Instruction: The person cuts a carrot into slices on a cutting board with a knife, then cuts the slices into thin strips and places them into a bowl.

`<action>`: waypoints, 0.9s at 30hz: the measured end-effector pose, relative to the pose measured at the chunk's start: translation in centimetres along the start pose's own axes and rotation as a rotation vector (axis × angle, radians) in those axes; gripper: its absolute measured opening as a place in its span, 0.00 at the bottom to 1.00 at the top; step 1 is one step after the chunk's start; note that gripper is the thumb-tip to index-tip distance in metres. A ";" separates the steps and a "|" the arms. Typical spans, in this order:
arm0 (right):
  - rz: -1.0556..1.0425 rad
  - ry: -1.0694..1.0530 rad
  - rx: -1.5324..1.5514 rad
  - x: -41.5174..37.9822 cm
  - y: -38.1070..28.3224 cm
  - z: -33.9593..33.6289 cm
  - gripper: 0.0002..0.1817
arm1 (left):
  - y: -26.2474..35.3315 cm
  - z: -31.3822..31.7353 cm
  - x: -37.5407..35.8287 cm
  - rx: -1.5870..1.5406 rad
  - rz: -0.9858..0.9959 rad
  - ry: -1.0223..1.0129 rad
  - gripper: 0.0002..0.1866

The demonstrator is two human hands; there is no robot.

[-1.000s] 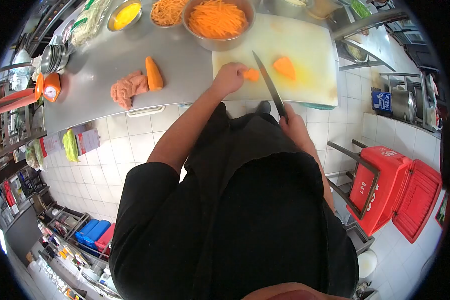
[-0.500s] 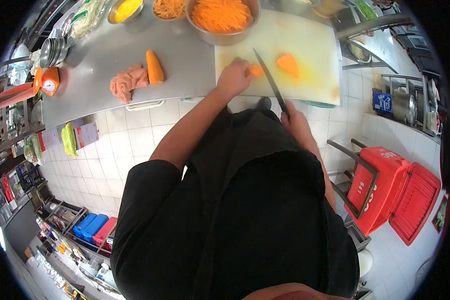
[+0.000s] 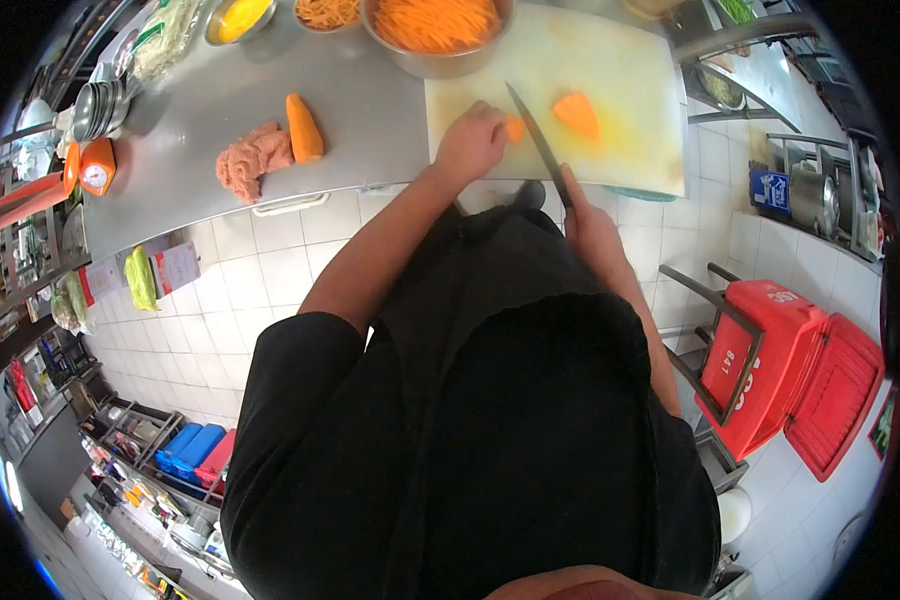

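Note:
My left hand (image 3: 473,142) rests on the white cutting board (image 3: 630,80), fingers curled over a small carrot piece (image 3: 515,128) that shows only in part beside the fingertips. In my right hand (image 3: 592,230) is a kitchen knife (image 3: 537,137), gripped by its dark handle at the board's near edge. Its blade points away from me, just right of the small piece and apart from it. A larger cut carrot chunk (image 3: 576,115) lies on the board to the right of the blade. Yellow-orange stains surround that chunk.
A metal bowl of shredded carrot (image 3: 437,28) stands at the board's far left corner. On the steel table are a whole peeled carrot (image 3: 304,130), a crumpled pinkish cloth-like lump (image 3: 253,162), and an orange scale (image 3: 96,168). A red cooler box (image 3: 760,370) sits right, below.
My left fingers cover more of the small carrot piece than before. The knife stays nearly in the same place relative to the board, and the whole view has shifted slightly.

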State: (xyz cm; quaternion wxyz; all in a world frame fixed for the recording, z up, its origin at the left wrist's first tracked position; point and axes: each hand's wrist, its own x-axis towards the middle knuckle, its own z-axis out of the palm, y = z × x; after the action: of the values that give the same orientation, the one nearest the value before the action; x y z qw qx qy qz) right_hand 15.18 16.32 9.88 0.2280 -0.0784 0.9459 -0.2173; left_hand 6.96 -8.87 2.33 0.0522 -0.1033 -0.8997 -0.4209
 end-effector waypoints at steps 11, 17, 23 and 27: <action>0.006 -0.007 -0.046 0.1 -0.8 -0.5 0.43 | 0.2 0.0 0.7 -0.001 0.003 -0.049 0.07; -0.016 0.001 -0.071 0.2 -0.4 -0.4 0.44 | 0.3 -0.3 1.1 0.030 0.009 -0.090 0.06; 0.023 -0.034 -0.157 -0.4 -2.0 -1.6 0.45 | -0.4 0.1 1.8 0.047 0.016 -0.118 0.06; 0.035 -0.071 -0.222 -0.7 -2.5 -2.0 0.45 | -0.6 0.3 2.0 0.067 -0.015 -0.151 0.06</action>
State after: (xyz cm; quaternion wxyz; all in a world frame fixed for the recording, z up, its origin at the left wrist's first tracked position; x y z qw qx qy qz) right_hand 14.96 15.00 12.91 0.2550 -0.0943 0.9567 -0.1045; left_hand 4.85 -8.74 2.06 -0.0157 -0.1262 -0.9154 -0.3818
